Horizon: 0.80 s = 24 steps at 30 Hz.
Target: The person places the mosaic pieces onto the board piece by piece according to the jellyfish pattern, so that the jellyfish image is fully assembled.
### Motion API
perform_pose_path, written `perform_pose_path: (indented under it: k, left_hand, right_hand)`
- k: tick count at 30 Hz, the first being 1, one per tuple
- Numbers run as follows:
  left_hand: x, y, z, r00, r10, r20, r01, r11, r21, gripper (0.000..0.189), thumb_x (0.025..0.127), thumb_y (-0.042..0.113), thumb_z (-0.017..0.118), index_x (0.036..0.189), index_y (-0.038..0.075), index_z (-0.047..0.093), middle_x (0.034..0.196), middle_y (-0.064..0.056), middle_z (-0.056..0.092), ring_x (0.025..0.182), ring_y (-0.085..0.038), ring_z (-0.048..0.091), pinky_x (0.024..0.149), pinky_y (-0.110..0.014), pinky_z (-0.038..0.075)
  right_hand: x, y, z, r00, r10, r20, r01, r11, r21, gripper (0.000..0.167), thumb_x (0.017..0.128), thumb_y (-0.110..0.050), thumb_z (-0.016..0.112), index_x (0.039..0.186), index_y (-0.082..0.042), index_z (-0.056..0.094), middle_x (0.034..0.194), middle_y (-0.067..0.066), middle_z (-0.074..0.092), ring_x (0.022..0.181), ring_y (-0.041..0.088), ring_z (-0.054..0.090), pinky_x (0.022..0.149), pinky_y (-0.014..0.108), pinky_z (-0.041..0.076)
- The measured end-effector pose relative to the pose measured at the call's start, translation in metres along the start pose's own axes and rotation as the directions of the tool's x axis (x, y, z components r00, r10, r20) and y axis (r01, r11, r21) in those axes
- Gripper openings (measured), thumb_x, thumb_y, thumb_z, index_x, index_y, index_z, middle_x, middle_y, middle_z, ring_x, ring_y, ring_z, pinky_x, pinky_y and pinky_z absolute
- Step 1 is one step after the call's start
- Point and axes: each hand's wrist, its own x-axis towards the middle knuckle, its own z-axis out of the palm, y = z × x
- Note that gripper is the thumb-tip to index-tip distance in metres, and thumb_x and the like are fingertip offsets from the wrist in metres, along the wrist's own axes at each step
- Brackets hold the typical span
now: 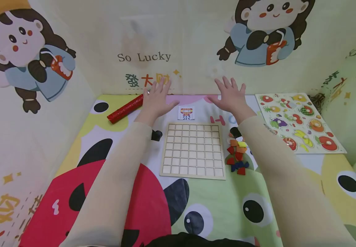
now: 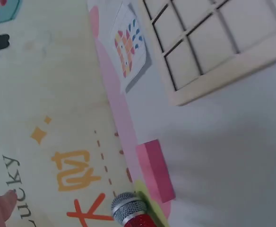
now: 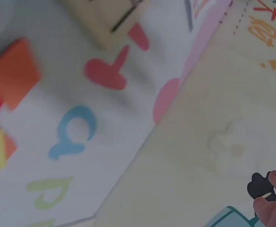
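Observation:
Both hands are raised past the far side of a wooden grid board (image 1: 193, 176), fingers spread, holding nothing. My left hand (image 1: 156, 101) hovers by a red glittery microphone (image 1: 125, 109), covering its far end; the silver mesh head (image 2: 129, 206) shows in the left wrist view. Between the hands lies a small card (image 1: 186, 113) with a coloured pattern. The right hand (image 1: 231, 97) is above the table's far edge, beyond a loose cluster of small coloured pieces (image 1: 239, 156) in red, orange, yellow and dark blue. The board's squares hold no coloured pieces.
At the right lies a white board (image 1: 304, 123) with fruit pictures. A pink block (image 2: 155, 170) appears near the microphone in the left wrist view. A printed cloth (image 1: 215, 202) covers the table, and pale printed curtains (image 1: 193, 41) hang behind and at the sides.

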Motion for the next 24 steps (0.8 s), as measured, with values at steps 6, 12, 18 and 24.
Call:
perform_pose_path:
  k: [6, 12, 18, 24]
  left_hand:
    - [-0.036, -0.013, 0.005, 0.995, 0.096, 0.01, -0.096, 0.994, -0.047, 0.087, 0.081, 0.07, 0.037, 0.145, 0.032, -0.007, 0.151, 0.007, -0.018, 0.141, -0.03, 0.01, 0.107, -0.056, 0.019]
    - [-0.076, -0.015, 0.021, 0.991, 0.097, 0.097, -0.057, 0.933, -0.355, 0.091, 0.081, 0.059, 0.051, 0.146, 0.029, -0.005, 0.153, 0.007, -0.011, 0.137, -0.03, 0.024, 0.102, -0.053, 0.032]
    - [-0.11, -0.018, 0.045, 0.951, 0.157, 0.265, 0.002, 0.857, -0.516, 0.099, 0.078, 0.045, 0.064, 0.147, 0.02, -0.002, 0.154, 0.0, -0.008, 0.141, -0.025, 0.009, 0.108, -0.051, 0.022]
    - [-0.128, -0.02, 0.057, 0.928, 0.178, 0.328, 0.012, 0.864, -0.503, 0.102, 0.074, 0.041, 0.069, 0.147, 0.014, 0.003, 0.154, -0.004, -0.003, 0.142, -0.024, 0.003, 0.109, -0.049, 0.023]
  right_hand:
    - [-0.027, 0.023, 0.003, 0.997, -0.084, 0.0, 0.084, 0.996, 0.008, 0.08, 0.085, -0.061, 0.042, 0.147, -0.024, 0.008, 0.154, 0.011, 0.004, 0.14, 0.036, -0.003, 0.102, 0.067, -0.006]
    - [-0.05, 0.043, 0.013, 0.995, -0.101, 0.016, 0.1, 0.994, 0.034, 0.081, 0.085, -0.056, 0.048, 0.147, -0.022, 0.011, 0.153, 0.012, 0.009, 0.139, 0.038, 0.005, 0.102, 0.067, -0.003]
    - [-0.066, 0.058, 0.018, 0.996, -0.084, 0.037, 0.081, 0.994, 0.075, 0.083, 0.084, -0.059, 0.048, 0.147, -0.02, 0.012, 0.152, 0.015, 0.014, 0.138, 0.038, 0.01, 0.104, 0.066, 0.007]
    - [-0.079, 0.072, 0.025, 0.996, -0.061, 0.059, 0.055, 0.992, 0.11, 0.081, 0.085, -0.056, 0.048, 0.147, -0.02, 0.011, 0.151, 0.015, 0.018, 0.136, 0.039, 0.018, 0.102, 0.062, 0.021]
